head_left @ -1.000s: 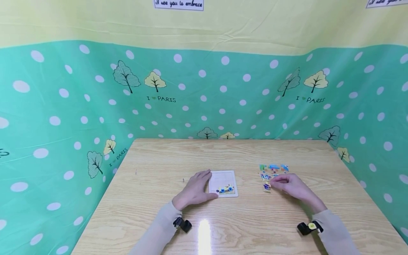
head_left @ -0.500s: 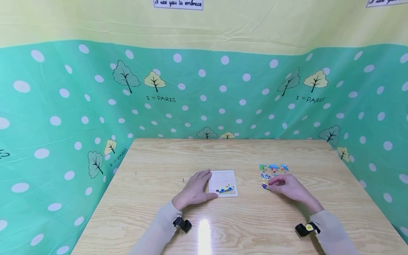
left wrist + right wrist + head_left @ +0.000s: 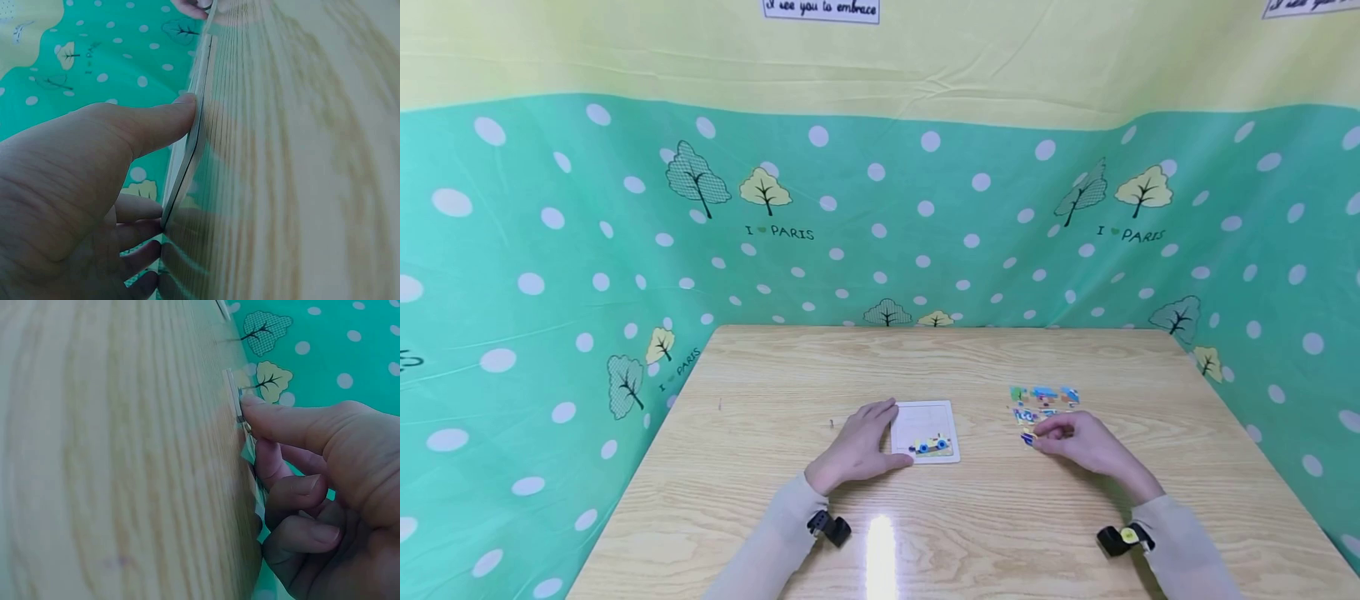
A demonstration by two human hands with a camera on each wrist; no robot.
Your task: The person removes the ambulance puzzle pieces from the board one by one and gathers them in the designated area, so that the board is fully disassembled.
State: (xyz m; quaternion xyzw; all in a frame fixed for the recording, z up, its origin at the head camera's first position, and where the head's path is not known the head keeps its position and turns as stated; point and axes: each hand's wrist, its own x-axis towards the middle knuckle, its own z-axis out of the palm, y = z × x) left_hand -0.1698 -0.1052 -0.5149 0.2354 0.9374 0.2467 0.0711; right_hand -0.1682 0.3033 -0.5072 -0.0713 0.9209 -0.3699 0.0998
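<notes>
My left hand (image 3: 861,446) rests at the left side of a white puzzle tray (image 3: 917,411), its thumb on the near edge and its fingertips at the far-left corner. In the left wrist view the thumb (image 3: 159,122) presses the tray's edge. Along the bottom of the tray lie joined puzzle pieces (image 3: 931,446) picturing a yellow vehicle with blue wheels. To the right, my right hand (image 3: 1082,442) pinches a small blue-and-yellow puzzle piece (image 3: 1027,437) between thumb and forefinger. In the right wrist view that piece (image 3: 231,394) shows edge-on by the thumb tip.
Several loose puzzle pieces (image 3: 1043,393) lie in rows just beyond my right hand, some partly hidden by it. The wooden table (image 3: 970,525) ends at a green dotted curtain (image 3: 850,275) behind. Tiny specks mark the table left of the tray.
The piece at my right fingertips has turned, and it sits slightly higher in the head view than a second ago. My right hand has shifted a little. The left hand and tray stayed still.
</notes>
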